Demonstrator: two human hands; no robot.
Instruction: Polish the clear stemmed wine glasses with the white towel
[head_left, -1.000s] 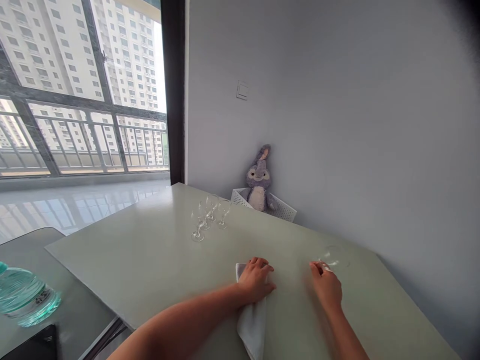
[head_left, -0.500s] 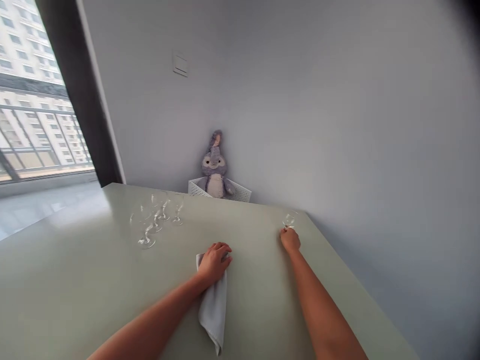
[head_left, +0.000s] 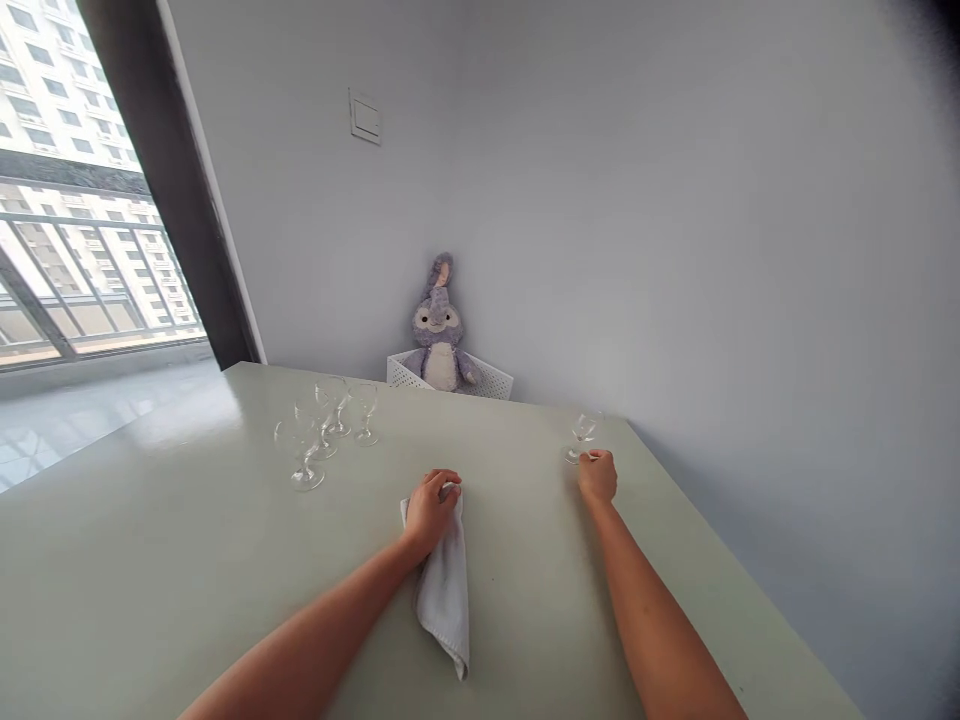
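While our left hand lies back-up across the far end of the pale cloth, our right hand reaches out beyond the cloth, on its right side, to a single glass. We have the left fingers curved forward over the cloth with the thumb near them, and we cannot tell whether they grip the fabric or only rest on it. The right fingers are drawn in together at the foot of the glass, and we cannot tell whether they pinch it or merely touch it. That glass stands upright on the table, farther from us than the cloth and well to its right. Our side of the cloth narrows to a point on the tabletop. Left of the cloth and farther off, four stemmed glasses stand close together, their clear outlines partly overlapping. Straight beyond the cloth, past the table's far edge, we see a purple stuffed toy in a white basket. Beyond the cloth and higher, slightly left, a switch sits on the wall. Far left of the cloth, past a dark frame, we see a railing
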